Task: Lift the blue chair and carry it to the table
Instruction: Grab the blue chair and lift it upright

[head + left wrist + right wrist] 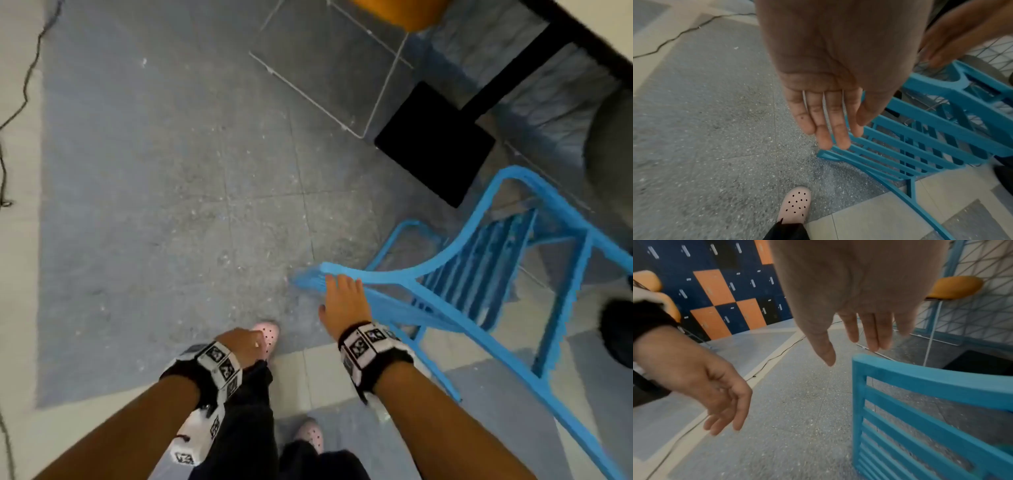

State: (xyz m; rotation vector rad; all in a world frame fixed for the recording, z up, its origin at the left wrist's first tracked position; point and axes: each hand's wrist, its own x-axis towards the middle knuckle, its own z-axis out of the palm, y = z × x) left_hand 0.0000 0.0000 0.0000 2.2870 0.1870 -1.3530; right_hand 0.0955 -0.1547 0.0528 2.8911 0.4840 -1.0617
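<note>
Plainly, neither hand grips: the right hand point(344, 305) hovers spread above the blue chair point(479, 270) backrest at lower right, the left hand point(245, 346) hangs relaxed; a one-handed lift could tip it.

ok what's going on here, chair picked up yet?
Not yet. A person stands over the blue chair with both hands open. The right hand is at the top rail of the backrest, fingers straight, no grip closed on it; the right wrist view shows the fingers just above the rail. The left hand hangs loose by the person's leg, holding nothing. The black table base is just past the chair.
</note>
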